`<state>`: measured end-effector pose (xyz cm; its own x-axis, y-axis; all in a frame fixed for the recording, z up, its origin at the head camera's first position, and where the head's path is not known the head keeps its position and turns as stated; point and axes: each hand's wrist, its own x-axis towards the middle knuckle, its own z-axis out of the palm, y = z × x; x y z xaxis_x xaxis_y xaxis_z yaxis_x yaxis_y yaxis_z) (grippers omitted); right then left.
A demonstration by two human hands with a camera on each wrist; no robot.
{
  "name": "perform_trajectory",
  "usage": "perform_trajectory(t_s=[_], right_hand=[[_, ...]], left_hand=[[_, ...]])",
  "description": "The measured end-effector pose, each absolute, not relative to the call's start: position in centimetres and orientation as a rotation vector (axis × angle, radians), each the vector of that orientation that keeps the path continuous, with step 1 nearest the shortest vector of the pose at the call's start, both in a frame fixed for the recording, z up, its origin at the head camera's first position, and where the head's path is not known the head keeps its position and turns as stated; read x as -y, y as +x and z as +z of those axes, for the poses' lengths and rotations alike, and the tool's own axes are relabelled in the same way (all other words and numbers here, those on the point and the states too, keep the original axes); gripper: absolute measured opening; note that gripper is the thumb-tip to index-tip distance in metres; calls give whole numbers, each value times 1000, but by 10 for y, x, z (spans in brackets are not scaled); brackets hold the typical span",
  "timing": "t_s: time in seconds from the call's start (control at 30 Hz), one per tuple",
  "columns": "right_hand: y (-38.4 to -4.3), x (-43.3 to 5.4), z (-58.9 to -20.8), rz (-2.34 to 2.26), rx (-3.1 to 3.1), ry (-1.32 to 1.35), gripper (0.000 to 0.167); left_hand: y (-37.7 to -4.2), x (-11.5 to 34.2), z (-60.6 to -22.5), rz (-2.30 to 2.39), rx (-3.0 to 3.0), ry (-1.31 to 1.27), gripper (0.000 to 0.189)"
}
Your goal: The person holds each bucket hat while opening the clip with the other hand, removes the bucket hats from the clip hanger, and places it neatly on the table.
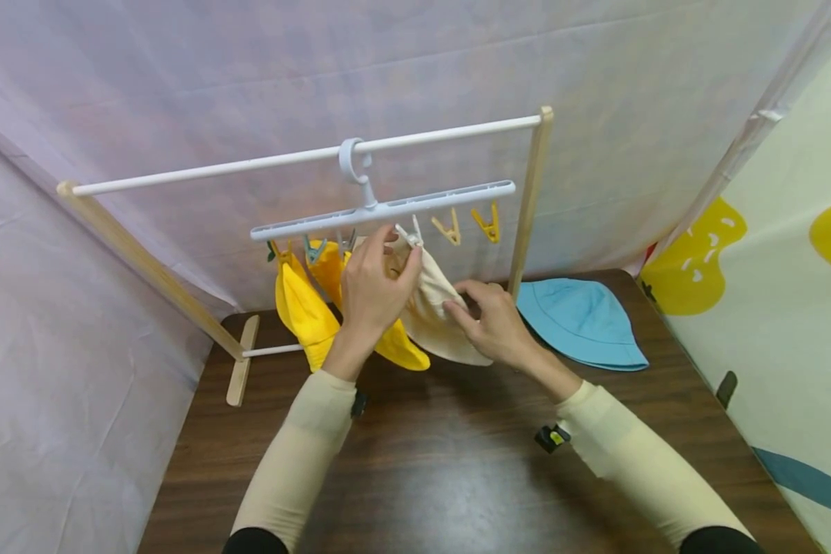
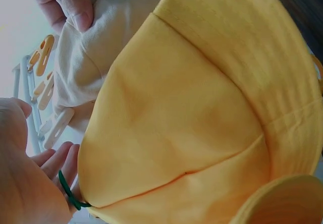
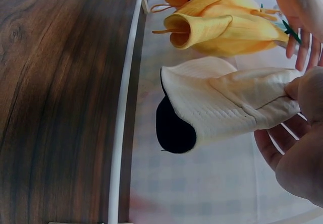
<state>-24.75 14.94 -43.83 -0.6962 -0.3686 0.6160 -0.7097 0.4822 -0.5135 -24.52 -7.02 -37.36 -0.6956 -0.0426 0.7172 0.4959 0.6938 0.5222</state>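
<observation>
My right hand [image 1: 495, 319] pinches a cream bucket hat [image 1: 432, 296] between thumb and fingers, near the top of its crown. In the right wrist view the dark underside of its brim [image 3: 174, 128] shows. My left hand [image 1: 377, 288] is raised beside the hat's upper end, thumb and fingers spread apart around a white clothespin [image 1: 412, 233]. That clothespin hangs from the pale blue hanger [image 1: 443, 201], right at the hat's top edge. Close by the left fingers in the left wrist view is a yellow bucket hat [image 2: 176, 103] with a green stem-like loop [image 2: 70, 191].
Two yellow hats hang from clothespins on the left, one of them a yellow hat [image 1: 303, 308] at the end. Tan [image 1: 448, 228] and orange clothespins [image 1: 487, 223] hang at right. A rack [image 1: 450, 137] carries the hanger. A blue bucket hat [image 1: 582, 319] lies on the wooden table [image 1: 443, 462].
</observation>
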Motion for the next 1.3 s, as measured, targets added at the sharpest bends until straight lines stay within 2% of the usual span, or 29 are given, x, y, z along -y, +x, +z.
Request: perform_trajectory(t_s=[0.23, 0.83, 1.3], right_hand=[[-247, -148, -439, 1082, 2293, 916, 16], [-248, -148, -443, 1113, 2264, 971, 14], [-246, -149, -443, 1141, 2277, 973, 15]], left_hand=[[-250, 65, -370, -910, 2155, -293, 41], [-261, 57, -369, -906, 2058, -175, 38], [-267, 55, -370, -863, 1949, -177, 39]])
